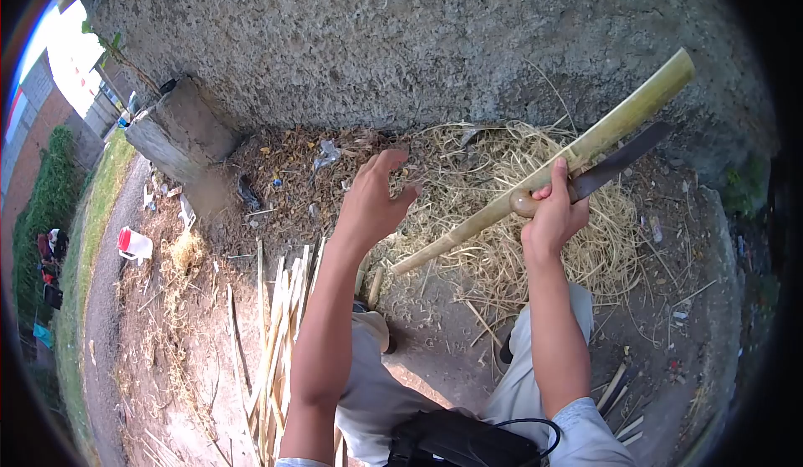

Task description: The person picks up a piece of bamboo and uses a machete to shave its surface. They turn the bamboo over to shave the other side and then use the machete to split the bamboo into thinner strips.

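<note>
The right grip (555, 216) clasps a knife (623, 161) together with a bamboo strip (642, 97). The left grip (376, 197) is released, half curled.

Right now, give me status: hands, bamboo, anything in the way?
Left hand open, empty. Right hand closed on knife, bamboo against it, slanting across the view. Shavings heaped on the ground behind; nothing visibly blocking the bamboo.

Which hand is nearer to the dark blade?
Right. The right hand is at the base of the dark blade, closed around its handle. The left hand is open, apart from it, leftward.
</note>
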### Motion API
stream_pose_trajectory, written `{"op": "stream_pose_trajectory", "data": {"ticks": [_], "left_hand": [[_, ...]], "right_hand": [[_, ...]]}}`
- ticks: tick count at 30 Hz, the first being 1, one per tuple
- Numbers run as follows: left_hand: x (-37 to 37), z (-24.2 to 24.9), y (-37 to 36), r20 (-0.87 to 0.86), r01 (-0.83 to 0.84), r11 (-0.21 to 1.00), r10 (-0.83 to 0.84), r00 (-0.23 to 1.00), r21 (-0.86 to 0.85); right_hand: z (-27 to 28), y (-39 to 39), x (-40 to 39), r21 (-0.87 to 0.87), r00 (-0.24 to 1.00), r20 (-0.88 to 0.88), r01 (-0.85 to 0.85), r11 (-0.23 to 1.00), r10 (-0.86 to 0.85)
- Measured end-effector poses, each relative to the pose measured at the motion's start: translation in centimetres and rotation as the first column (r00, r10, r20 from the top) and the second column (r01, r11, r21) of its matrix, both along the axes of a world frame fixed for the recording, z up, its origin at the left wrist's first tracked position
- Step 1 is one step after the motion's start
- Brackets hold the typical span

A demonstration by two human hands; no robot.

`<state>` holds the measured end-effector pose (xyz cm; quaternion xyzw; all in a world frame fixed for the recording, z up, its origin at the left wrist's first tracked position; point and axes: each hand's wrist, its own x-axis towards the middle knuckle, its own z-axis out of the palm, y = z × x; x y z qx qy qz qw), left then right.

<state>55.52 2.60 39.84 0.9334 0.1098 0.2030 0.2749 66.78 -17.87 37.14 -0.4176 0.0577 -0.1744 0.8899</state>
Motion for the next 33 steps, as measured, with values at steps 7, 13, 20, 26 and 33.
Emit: {"op": "stream_pose_trajectory", "data": {"ticks": [7,13,20,26,33], "left_hand": [[-0.8,-4.2,5.2,-0.261,-0.158,0.977,0.190,0.946,0.141],[-0.8,-0.2,4.9,-0.376,-0.527,0.641,0.371,0.849,-0.558],[-0.6,-3.2,9.1,-0.535,-0.741,0.461,0.513,0.672,-0.489],[0.0,-7.9,11.9,-0.422,-0.443,0.025,0.259,0.869,-0.896],[1.9,-8.4,13.2,0.077,0.274,-0.295,0.540,0.838,-0.915]], "right_hand": [[-0.3,-4.0,3.0,0.444,0.991,-0.136,0.052,0.895,0.010],[-0.8,-6.0,3.5,0.570,0.990,0.018,-0.126,0.812,0.141],[1.3,-7.1,2.7,0.712,0.955,0.006,-0.213,0.670,0.297],[-1.2,-7.9,4.3,0.759,0.861,0.278,-0.469,0.453,0.425],[-0.8,-7.4,3.7,0.786,0.820,0.344,-0.518,0.337,0.457]]}}
